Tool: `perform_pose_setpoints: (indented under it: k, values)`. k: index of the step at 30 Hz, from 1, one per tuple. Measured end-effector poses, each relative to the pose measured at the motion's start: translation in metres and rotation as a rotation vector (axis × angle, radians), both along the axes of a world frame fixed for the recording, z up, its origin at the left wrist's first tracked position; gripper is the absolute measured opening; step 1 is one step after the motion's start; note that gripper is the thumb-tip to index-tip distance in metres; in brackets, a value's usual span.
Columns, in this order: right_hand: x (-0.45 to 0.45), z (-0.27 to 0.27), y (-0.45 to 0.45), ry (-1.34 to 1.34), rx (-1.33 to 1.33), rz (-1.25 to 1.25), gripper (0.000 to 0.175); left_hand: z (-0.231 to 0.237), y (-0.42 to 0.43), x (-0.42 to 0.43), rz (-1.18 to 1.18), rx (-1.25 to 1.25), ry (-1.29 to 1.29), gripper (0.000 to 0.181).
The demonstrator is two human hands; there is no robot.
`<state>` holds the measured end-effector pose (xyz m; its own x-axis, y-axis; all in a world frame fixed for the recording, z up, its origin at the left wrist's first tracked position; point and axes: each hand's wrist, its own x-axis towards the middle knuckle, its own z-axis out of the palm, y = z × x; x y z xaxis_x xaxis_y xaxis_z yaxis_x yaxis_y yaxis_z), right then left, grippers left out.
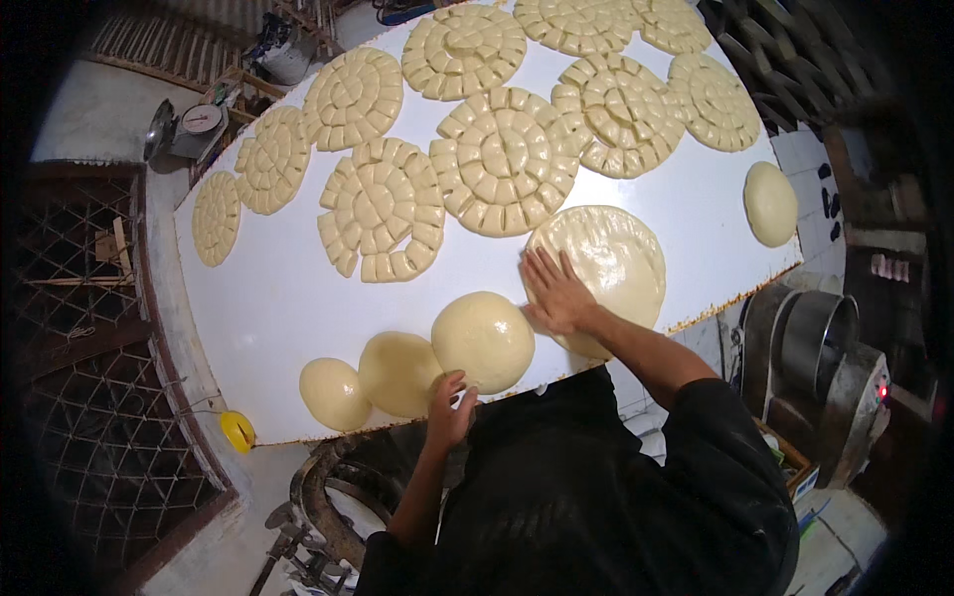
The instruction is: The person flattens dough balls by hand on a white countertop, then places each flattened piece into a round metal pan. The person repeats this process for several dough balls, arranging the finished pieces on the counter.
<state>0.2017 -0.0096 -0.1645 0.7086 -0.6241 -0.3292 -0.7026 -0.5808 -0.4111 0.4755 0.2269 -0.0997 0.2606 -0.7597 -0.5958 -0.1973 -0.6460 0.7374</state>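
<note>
My right hand (557, 292) lies with spread fingers on the left side of a large flattened round of dough (616, 253), whose surface is glossy and slightly wrinkled. Beside it on the left sits a smooth dough ball (483, 339). My left hand (450, 406) is at the lower left edge of that ball, fingers apart and curved, holding nothing. Whether its fingertips touch the dough is hard to tell. Farther left, a shaded dough ball (400, 376) and a smaller dough ball (334, 393) stand in a row along the table's near edge.
Several dough discs cut in rings of pieces (507, 160) cover the far part of the white table (261, 328). Another dough ball (771, 204) sits at the right end. A yellow object (237, 431) hangs at the left corner. A dial scale (201, 118) and a metal machine (812, 350) stand nearby.
</note>
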Motion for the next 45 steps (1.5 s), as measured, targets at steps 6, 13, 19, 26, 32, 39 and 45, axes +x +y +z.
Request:
perform_pose_setpoints:
  k: [6, 13, 19, 26, 32, 39, 45]
  values:
    - [0.012, 0.013, 0.026, 0.033, -0.033, -0.088, 0.082, -0.014, 0.017, 0.026, -0.028, -0.042, 0.098, 0.049]
    - [-0.005, 0.010, 0.088, -0.099, 0.041, -0.241, 0.091, 0.014, -0.014, 0.015, -0.145, 0.020, 0.060, 0.042]
    - [-0.014, 0.018, 0.101, -0.256, 0.069, -0.448, 0.095, 0.041, -0.081, -0.037, -0.510, -0.121, -0.055, 0.034]
    - [-0.053, -0.001, 0.071, -0.024, -0.125, -0.725, 0.096, -0.001, -0.213, -0.156, -0.946, -0.568, -0.011, 0.038]
    - [-0.055, 0.009, 0.017, -0.127, -0.218, -0.729, 0.094, -0.041, -0.289, -0.206, -0.979, -0.781, -0.164, 0.082]
    - [-0.064, -0.017, -0.009, 0.064, -0.105, -0.632, 0.094, -0.095, -0.302, -0.205, -1.167, -0.679, -0.636, 0.109]
    - [-0.110, -0.026, -0.019, -0.002, -0.088, -0.595, 0.106, -0.080, -0.319, -0.232, -1.156, -0.650, -0.518, 0.109]
